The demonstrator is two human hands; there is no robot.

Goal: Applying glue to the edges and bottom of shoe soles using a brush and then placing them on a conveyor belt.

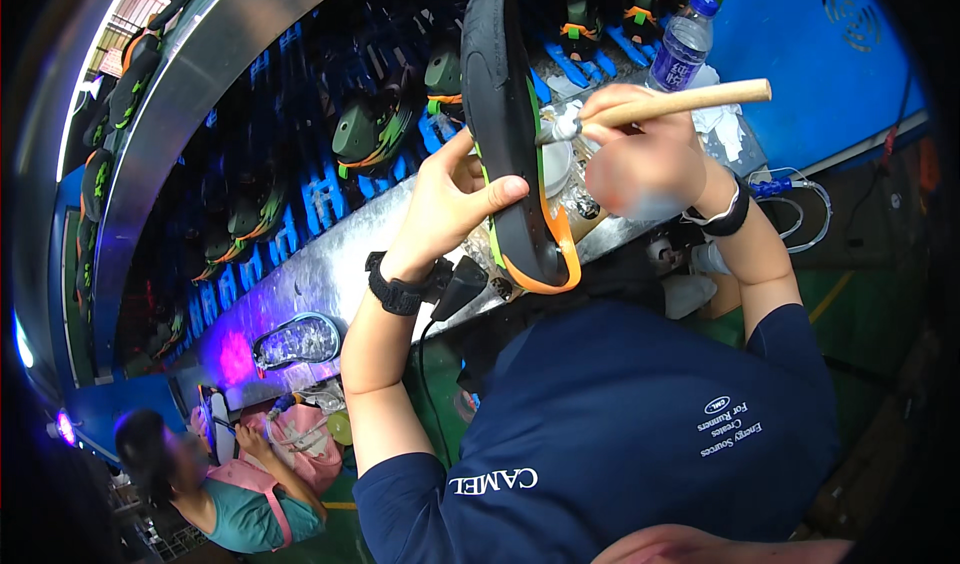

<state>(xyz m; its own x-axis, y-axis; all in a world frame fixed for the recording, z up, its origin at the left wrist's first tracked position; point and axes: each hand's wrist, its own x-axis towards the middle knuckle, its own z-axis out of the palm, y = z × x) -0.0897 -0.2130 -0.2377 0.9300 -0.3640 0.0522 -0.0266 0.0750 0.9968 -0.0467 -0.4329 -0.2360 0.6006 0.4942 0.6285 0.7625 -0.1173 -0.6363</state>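
A black shoe sole (497,94) with an orange and green rim stands nearly upright in front of me. My left hand (448,199) is closed around its edge, thumb pressed on the dark face. My right hand (650,159) is closed on a wooden-handled brush (710,102), whose handle points to the right. The brush's whitish head is at the sole's right side, partly hidden behind it, so I cannot tell whether it touches. Just below the brush head, a round whitish container (557,169) shows behind the sole.
A metal bench (350,249) runs under my hands, with another sole (298,342) lying on it. Shoes (365,134) rest on blue holders beyond. A water bottle (683,44) and white tissue (722,129) stand right, beside a blue panel (800,44). A co-worker (240,499) works lower left.
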